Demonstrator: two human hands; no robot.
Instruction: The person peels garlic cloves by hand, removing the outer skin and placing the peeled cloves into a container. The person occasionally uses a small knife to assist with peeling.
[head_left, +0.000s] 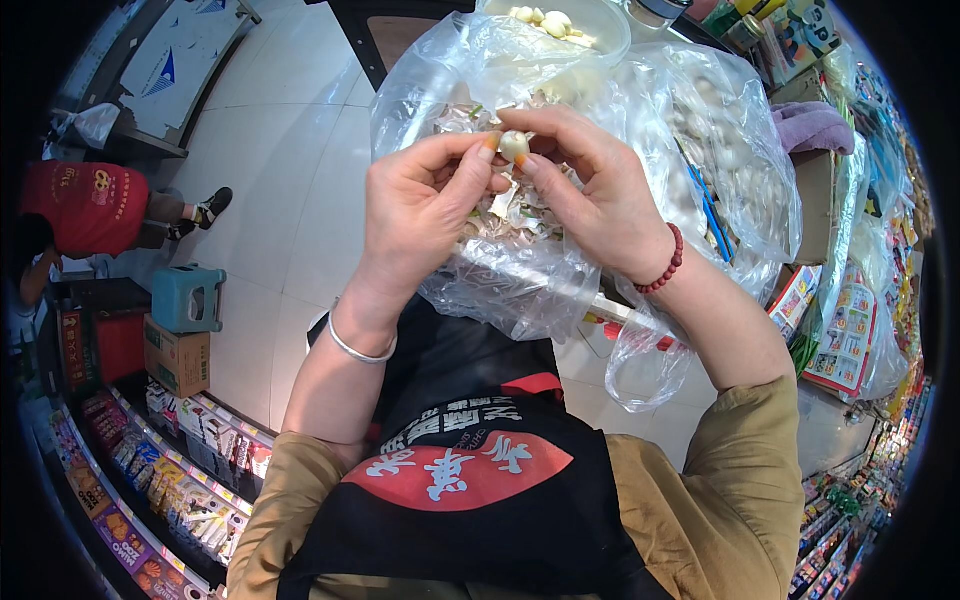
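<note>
A pale garlic clove (514, 145) sits at the fingertips of both hands, above a pile of papery garlic skins (517, 210). My right hand (604, 184), red beads at its wrist, pinches the clove between thumb and index finger. From the other side, the thumb and index fingertip of my left hand (420, 199) close at the clove's edge; any bit of skin between them is too small to tell. Under the skins spreads a clear plastic bag (420, 97). Peeled cloves (553, 24) lie in a clear plastic bowl (624, 37) beyond it.
To the right, another clear bag (720, 112) holds whole garlic bulbs, with a blue pen-like object (709, 210) beside them. A purple cloth (814, 126) lies farther right. On the left are a teal plastic stool (187, 298), a cardboard box (178, 358) and a person in red (82, 206).
</note>
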